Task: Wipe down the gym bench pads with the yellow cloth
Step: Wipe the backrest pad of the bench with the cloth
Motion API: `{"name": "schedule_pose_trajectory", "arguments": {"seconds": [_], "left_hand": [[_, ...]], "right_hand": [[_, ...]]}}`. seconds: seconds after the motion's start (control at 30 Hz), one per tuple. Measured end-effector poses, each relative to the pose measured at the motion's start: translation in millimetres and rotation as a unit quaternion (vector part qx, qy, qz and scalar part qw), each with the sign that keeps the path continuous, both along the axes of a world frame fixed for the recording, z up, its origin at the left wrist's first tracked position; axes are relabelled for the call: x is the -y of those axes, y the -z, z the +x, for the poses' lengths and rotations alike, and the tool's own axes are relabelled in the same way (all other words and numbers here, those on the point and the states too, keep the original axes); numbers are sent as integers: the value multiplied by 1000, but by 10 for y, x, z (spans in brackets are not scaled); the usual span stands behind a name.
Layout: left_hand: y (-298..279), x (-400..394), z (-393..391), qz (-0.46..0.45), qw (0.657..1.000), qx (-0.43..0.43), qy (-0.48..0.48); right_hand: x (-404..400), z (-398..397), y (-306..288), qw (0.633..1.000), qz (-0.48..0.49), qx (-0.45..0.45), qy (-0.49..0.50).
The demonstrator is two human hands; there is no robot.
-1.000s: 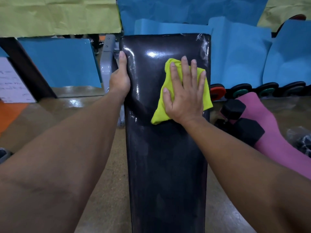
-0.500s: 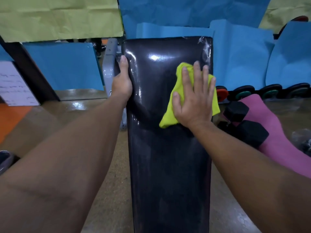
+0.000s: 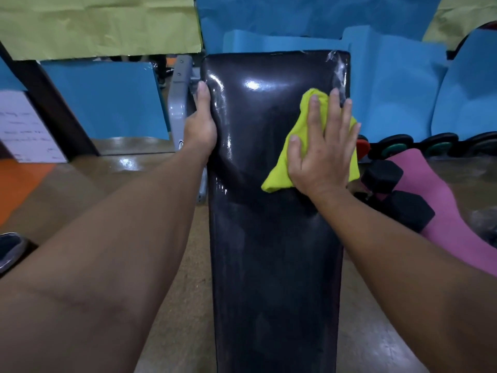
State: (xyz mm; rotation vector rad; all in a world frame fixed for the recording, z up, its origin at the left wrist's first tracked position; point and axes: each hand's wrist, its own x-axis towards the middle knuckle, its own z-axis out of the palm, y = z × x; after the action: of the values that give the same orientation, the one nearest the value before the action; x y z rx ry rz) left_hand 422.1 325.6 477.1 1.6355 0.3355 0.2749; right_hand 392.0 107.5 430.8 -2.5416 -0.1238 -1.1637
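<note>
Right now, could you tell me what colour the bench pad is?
Glossy black, seen in the head view: the bench pad.

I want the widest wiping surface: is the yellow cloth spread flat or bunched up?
Bunched. The yellow cloth sits crumpled in an uneven wad under the flat right hand on the bench pad, with folds poking out.

right hand point(image 3: 321, 146) plus yellow cloth point(image 3: 301, 146) now further right on the bench pad point(image 3: 269, 238) than 1 s ago, up against its right edge; cloth's right side overhangs that edge; little finger sits past the edge
</note>
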Motion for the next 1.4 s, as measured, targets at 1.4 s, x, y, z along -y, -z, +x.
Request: {"name": "schedule_pose_trajectory", "arguments": {"seconds": [1.4], "left_hand": [[43,-54,49,-14,999,-10,35]], "right_hand": [[-855,-23,-72,994,-90,11,-57]]}}
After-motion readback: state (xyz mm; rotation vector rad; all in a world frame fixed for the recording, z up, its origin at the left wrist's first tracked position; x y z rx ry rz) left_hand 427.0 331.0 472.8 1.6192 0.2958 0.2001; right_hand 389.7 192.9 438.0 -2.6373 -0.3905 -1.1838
